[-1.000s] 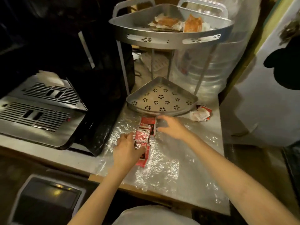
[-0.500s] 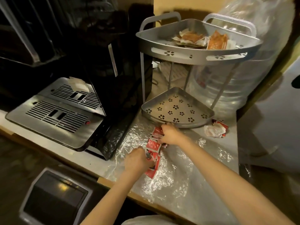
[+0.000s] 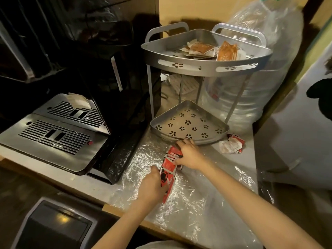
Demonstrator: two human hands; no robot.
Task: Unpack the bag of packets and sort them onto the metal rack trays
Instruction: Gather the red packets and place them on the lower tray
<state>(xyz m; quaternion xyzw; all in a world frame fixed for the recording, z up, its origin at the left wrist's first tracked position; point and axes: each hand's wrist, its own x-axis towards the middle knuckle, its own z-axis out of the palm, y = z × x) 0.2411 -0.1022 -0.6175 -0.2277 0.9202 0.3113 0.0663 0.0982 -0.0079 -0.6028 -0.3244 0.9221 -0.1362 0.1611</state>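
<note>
A row of red and white packets [image 3: 169,167] lies on the crinkled clear plastic bag [image 3: 181,200] spread over the counter. My left hand [image 3: 152,186] grips the near end of the row. My right hand [image 3: 188,155] grips the far end, just in front of the lower rack tray [image 3: 213,139]. That perforated tray holds nothing. The upper rack tray [image 3: 206,66] holds orange and white packets [image 3: 212,51]. A few more red and white packets [image 3: 232,145] lie on the counter right of the lower tray.
A black coffee machine [image 3: 115,90] with steel drip grilles [image 3: 53,133] stands left of the rack. A large plastic-wrapped water bottle [image 3: 251,78] stands behind the rack on the right. A dark bin lid [image 3: 53,225] sits below the counter edge.
Both hands have closed in on the row of red packets, the right hand moving from above them onto their far end. The camera has shifted left, so the rack sits further right.
</note>
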